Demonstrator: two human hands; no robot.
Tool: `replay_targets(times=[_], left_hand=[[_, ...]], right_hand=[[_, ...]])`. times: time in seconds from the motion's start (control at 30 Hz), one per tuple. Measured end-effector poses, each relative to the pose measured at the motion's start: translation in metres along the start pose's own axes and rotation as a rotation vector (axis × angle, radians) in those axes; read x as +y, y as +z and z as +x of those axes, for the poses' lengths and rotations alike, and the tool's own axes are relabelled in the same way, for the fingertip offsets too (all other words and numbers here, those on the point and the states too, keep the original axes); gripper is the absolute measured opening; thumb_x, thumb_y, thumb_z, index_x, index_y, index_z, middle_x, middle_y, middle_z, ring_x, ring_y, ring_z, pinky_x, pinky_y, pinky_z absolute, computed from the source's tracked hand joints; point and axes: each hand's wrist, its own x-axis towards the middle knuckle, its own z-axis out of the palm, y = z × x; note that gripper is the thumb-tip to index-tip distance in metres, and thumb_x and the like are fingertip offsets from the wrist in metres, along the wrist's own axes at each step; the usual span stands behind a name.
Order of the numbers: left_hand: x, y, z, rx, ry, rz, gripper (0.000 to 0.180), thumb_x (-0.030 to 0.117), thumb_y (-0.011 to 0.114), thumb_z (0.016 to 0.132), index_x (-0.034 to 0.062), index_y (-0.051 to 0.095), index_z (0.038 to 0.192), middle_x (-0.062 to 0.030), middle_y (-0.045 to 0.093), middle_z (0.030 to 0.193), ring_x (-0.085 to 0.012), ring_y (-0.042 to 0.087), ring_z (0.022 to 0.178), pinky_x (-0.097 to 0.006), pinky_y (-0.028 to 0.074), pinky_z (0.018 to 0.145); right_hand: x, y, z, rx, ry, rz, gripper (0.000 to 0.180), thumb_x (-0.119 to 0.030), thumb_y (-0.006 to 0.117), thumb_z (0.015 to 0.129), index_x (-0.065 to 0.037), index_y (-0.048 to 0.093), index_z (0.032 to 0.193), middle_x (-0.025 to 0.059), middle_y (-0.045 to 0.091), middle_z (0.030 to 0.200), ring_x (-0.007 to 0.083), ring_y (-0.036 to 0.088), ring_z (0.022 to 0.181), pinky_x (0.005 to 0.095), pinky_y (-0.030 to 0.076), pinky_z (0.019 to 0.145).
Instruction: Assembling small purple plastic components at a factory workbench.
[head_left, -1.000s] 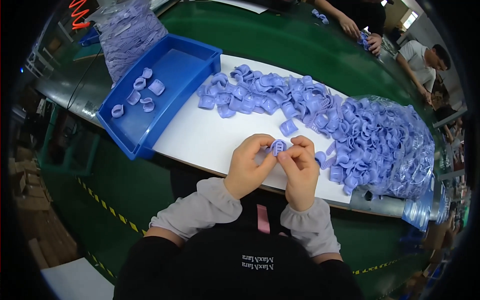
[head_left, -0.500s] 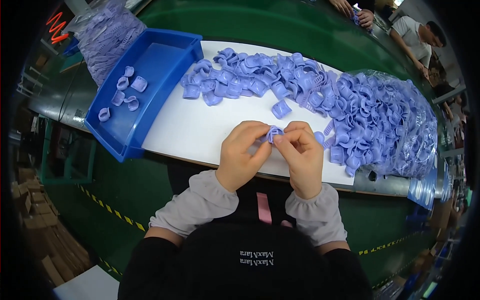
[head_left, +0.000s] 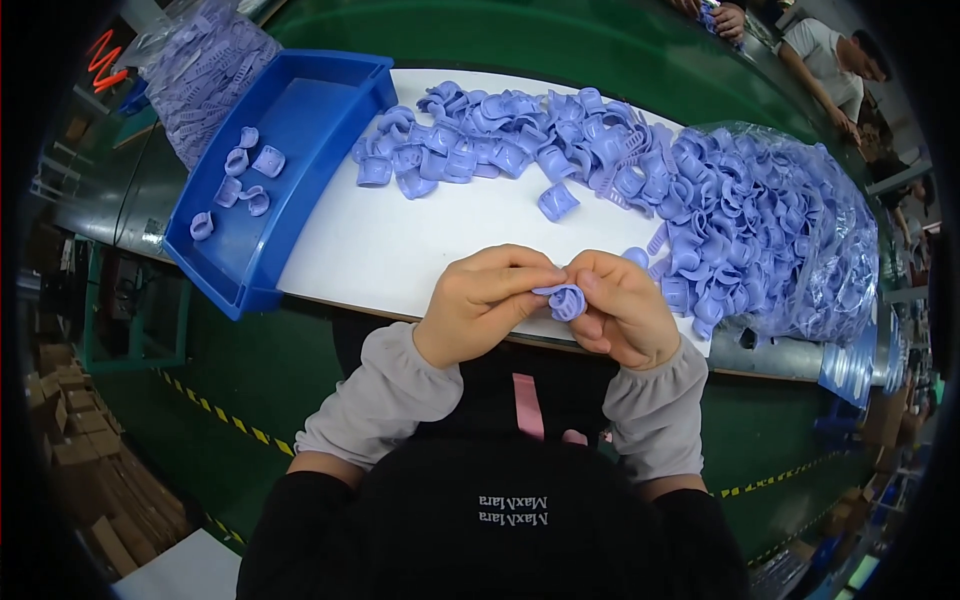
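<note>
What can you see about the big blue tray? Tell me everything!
The blue tray looks like smooth plastic, long and open-topped, with raised walls. It lies slanted on the table at the person's left, beside the white sheet. Six curved purple pieces lie inside. Neither the left hand nor the right hand touches it.

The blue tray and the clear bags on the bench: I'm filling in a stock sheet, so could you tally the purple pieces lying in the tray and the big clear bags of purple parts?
Purple pieces in the blue tray: 6
Clear bags of purple parts: 2
Total: 8
</note>
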Motion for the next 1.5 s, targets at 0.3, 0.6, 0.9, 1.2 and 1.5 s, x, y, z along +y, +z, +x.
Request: replay_targets(times=[0.3, 0.6, 0.9, 1.2, 1.5], left_hand=[[0.004, -0.001, -0.001, -0.043, -0.146, -0.102, 0.015, -0.006, 0.062, 0.08, -0.0028, 0.065, 0.094, -0.0143, 0.064, 0.098, -0.0229, 0.063, 0.089, -0.03, 0.05, 0.077], [0.003, 0.005, -0.007, 0.176, 0.132, 0.399, 0.027, -0.003, 0.066, 0.07, 0.0, 0.068, 0.097, -0.0109, 0.05, 0.102, -0.0252, 0.05, 0.098, -0.035, 0.041, 0.086], [0.019, -0.013, 0.004, 0.073, -0.567, -0.653, 0.015, 0.009, 0.054, 0.088, -0.0023, 0.062, 0.084, -0.0044, 0.05, 0.098, -0.0133, 0.048, 0.086, -0.027, 0.038, 0.081], [0.014, -0.018, 0.005, 0.096, -0.164, 0.041, 0.013, -0.002, 0.068, 0.073, -0.0009, 0.066, 0.087, -0.0035, 0.047, 0.09, -0.0121, 0.047, 0.082, -0.024, 0.038, 0.07], [0.02, -0.021, 0.013, 0.022, 0.256, 0.521, 0.024, -0.002, 0.073, 0.062, 0.0054, 0.068, 0.085, -0.0052, 0.049, 0.081, -0.0211, 0.05, 0.073, -0.032, 0.041, 0.065]], right_hand=[[0.009, -0.002, 0.002, 0.432, -0.497, -0.839, 0.018, -0.02, 0.047, 0.097, -0.003, 0.05, 0.091, 0.0019, 0.049, 0.068, 0.0055, 0.042, 0.05, 0.019, 0.033, 0.042], [0.023, 0.024, -0.003, 0.278, -0.509, -0.236, 0.009, -0.004, 0.061, 0.087, 0.001, 0.061, 0.095, 0.0073, 0.057, 0.09, 0.009, 0.053, 0.067, 0.0209, 0.043, 0.05], [0.027, 0.022, 0.003, 0.224, -1.053, -1.157, 0.024, 0.011, 0.066, 0.07, -0.002, 0.064, 0.09, 0.0109, 0.06, 0.091, 0.0222, 0.059, 0.078, 0.0283, 0.048, 0.067], [0.026, 0.022, 0.004, 0.134, -0.855, -1.09, 0.01, 0.004, 0.063, 0.079, 0.001, 0.059, 0.087, 0.008, 0.055, 0.081, 0.0151, 0.053, 0.065, 0.0227, 0.041, 0.055], [0.032, 0.026, 0.002, 0.288, -0.357, -0.266, 0.012, -0.011, 0.059, 0.091, -0.001, 0.054, 0.088, -0.0005, 0.051, 0.069, 0.0033, 0.043, 0.051, 0.0172, 0.033, 0.044]])
